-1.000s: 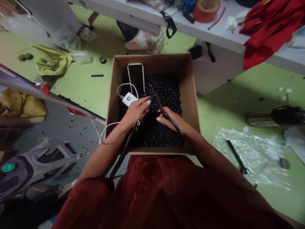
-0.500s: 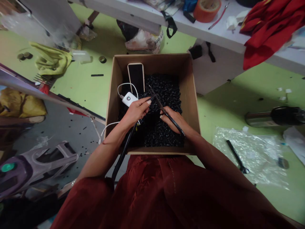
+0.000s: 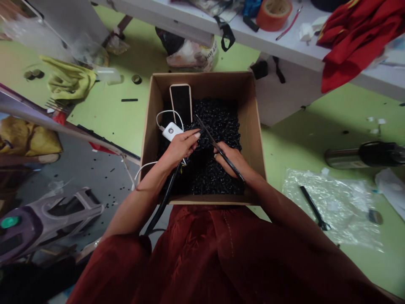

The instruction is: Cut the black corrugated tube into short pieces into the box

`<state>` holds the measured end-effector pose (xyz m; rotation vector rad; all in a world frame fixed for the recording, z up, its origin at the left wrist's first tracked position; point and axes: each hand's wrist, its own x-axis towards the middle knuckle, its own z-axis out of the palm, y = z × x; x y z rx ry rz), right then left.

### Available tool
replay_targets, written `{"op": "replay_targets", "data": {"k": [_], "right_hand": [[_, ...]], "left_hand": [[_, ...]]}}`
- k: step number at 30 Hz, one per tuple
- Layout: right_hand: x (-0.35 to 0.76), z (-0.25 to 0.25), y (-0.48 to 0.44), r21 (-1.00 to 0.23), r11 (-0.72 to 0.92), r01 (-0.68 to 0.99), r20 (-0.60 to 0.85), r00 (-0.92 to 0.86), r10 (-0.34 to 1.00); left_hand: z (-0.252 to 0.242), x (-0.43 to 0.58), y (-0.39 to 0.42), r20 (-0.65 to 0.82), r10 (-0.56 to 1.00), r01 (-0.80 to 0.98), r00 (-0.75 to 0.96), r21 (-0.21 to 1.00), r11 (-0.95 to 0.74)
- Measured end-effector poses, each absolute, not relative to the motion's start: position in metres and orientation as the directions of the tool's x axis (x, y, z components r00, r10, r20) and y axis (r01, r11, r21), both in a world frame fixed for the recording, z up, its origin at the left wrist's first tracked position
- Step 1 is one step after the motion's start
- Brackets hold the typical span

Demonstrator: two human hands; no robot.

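The person is sitting with a dark red skirt (image 3: 221,253) spreading over the lap, and a cardboard box (image 3: 255,126) is resting against it. A black hose (image 3: 164,198) is running up from beside the left knee into the box, and the left hand (image 3: 179,147) is closing its fingers over the upper end of it. Just beside it, the right hand (image 3: 232,160) is gripping a thin black tool (image 3: 210,137), whose tip is pointing away and to the left, crossing close by the left fingertips. Both hands are working above a heap of small black pieces (image 3: 221,116) filling the box. A white power bank (image 3: 170,131) is lying just beyond the left hand, and a phone (image 3: 181,101) is leaning on the far wall. Further off, a grey table (image 3: 284,46) is carrying an orange tape roll (image 3: 274,12) and a red cloth (image 3: 351,38).
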<state>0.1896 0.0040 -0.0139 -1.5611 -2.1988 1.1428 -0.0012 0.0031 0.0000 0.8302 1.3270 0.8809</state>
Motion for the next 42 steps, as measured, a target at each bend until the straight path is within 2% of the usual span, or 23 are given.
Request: {"op": "replay_targets", "data": {"k": [10, 18, 24, 30, 38, 42], "right_hand": [[0.189, -0.016, 0.000, -0.625, 0.179, 0.760, -0.202, -0.379, 0.903], [0.194, -0.019, 0.006, -0.665, 0.136, 0.734, -0.125, -0.289, 0.949], [0.200, -0.014, 0.011, -0.695, 0.049, 0.717, -0.189, -0.248, 0.950], [0.198, -0.016, 0.010, -0.684, 0.058, 0.727, -0.226, -0.286, 0.931], [0.198, -0.015, 0.010, -0.632, 0.129, 0.764, -0.206, -0.325, 0.923], [0.199, -0.014, 0.012, -0.655, 0.092, 0.750, -0.224, -0.309, 0.924]], "left_hand": [[-0.004, -0.004, 0.005, -0.438, 0.898, -0.061, 0.052, 0.896, 0.440], [-0.002, 0.000, 0.004, -0.468, 0.881, -0.096, 0.074, 0.876, 0.473], [-0.001, -0.003, 0.006, -0.464, 0.872, -0.254, 0.158, 0.834, 0.490], [0.004, -0.015, 0.011, -0.446, 0.857, -0.393, 0.258, 0.762, 0.515], [0.012, -0.020, 0.005, -0.410, 0.856, -0.395, 0.316, 0.763, 0.511], [0.012, -0.019, 0.002, -0.408, 0.844, -0.401, 0.349, 0.749, 0.528]]}}
